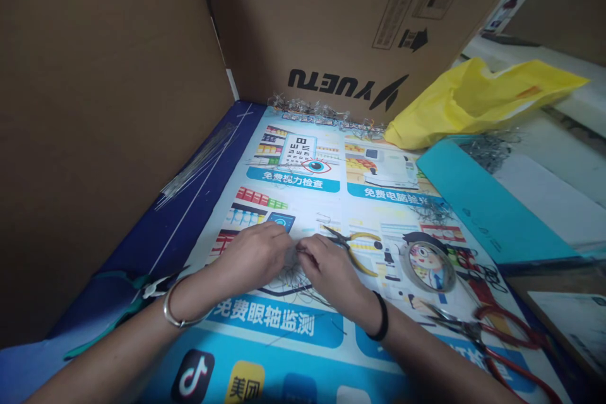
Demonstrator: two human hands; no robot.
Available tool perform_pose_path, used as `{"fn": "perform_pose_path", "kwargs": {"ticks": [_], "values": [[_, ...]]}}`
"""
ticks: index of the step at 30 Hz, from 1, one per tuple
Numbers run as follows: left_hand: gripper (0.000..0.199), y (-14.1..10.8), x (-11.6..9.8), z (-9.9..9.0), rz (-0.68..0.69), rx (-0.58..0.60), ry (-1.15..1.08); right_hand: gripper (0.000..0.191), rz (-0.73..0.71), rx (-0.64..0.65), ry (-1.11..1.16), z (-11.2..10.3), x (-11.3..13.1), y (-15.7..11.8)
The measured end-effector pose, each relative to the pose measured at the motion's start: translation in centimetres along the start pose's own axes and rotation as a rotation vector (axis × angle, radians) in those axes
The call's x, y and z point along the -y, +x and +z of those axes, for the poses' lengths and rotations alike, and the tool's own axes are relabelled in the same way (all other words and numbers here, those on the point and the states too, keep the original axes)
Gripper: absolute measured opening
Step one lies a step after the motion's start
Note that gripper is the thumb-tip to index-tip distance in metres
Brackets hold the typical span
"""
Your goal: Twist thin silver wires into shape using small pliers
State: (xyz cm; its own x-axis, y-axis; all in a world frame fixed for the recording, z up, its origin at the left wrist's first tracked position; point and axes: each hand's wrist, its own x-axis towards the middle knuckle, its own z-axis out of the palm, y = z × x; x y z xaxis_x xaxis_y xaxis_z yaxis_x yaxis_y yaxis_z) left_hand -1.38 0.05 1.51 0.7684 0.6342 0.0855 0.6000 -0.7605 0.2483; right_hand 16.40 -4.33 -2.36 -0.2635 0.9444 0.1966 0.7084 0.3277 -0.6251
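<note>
My left hand [258, 255] and my right hand [329, 268] meet over the printed sheet, fingertips pinched close together. Between them is a piece of thin wire, mostly hidden by the fingers. Just beneath lies a loose tangle of thin wires [294, 280] with ends sticking out. Pliers with yellow handles [362, 259] rest beyond my right hand, jaws pointing left. Near my left forearm are green-handled pliers [125, 312], partly covered by the arm. To the right sit a roll of clear tape [407, 268] and red-handled scissors [509, 325].
Cardboard walls [303, 19] enclose the left and back. A bundle of straight wires [196, 164] lies at left. Twisted wire pieces [322, 108] line the back edge. A yellow bag [473, 101], a teal box [492, 208] and another wire clump [487, 150] are at right.
</note>
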Motion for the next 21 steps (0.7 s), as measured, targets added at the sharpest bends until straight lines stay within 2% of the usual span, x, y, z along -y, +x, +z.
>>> {"fn": "perform_pose_path", "kwargs": {"ticks": [6,12,21], "values": [[0.013,0.1,0.4,0.5,-0.145,-0.074,-0.210,0.009,0.003,0.013,0.003,-0.2,0.0,0.1],[0.012,0.1,0.4,1.3,-0.178,-0.175,-0.325,0.014,0.007,0.002,-0.005,-0.2,-0.1,0.0],[0.016,-0.3,-0.3,2.2,-0.134,-0.251,-0.128,0.014,-0.025,0.020,-0.074,-0.6,-0.2,0.0]]}}
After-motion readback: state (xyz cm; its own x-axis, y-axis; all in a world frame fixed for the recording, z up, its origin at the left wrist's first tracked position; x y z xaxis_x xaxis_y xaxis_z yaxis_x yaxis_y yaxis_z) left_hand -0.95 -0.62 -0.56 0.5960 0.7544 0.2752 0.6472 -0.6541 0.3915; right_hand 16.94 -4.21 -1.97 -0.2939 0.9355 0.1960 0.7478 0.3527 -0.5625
